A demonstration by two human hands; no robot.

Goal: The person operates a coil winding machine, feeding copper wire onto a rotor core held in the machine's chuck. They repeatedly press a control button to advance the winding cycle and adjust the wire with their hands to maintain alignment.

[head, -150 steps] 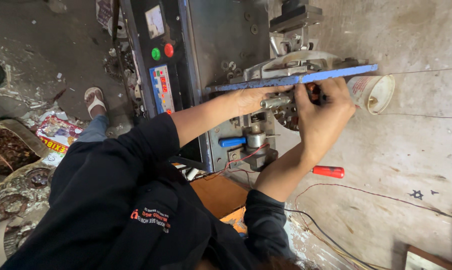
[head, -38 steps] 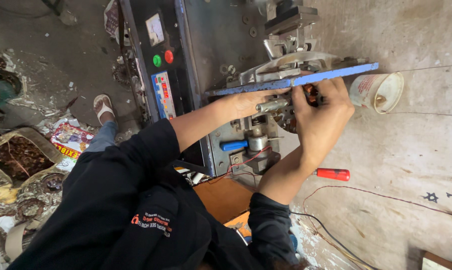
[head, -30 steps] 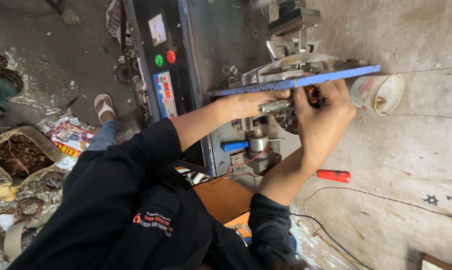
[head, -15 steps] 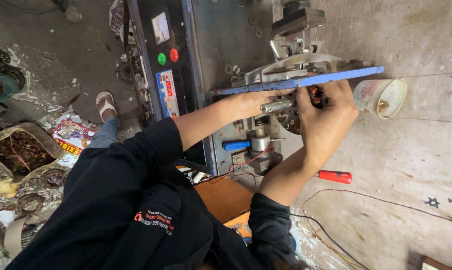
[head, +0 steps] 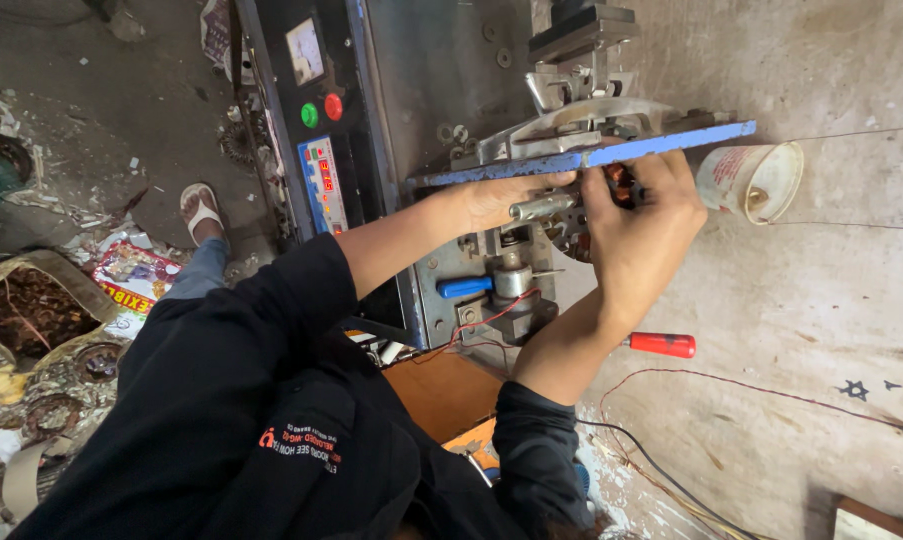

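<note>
My left hand reaches in under a blue bar on a winding machine and is closed around a short metal spindle. To its right, my right hand wraps over a copper-wound part mounted on the machine; only a dark red-brown edge of it shows past my fingers. Both forearms are bare and the black sleeves are pushed up. A thin wire runs from the machine toward the right.
A control panel has a green button and a red button. A white cup lies on its side on the concrete. Also there: a red-handled screwdriver, loose cables, scrap copper coils and a sandalled foot.
Both hands stay where they were on the machine. Only the view shifts a little, so the cup and machine sit slightly further right in the picture.
</note>
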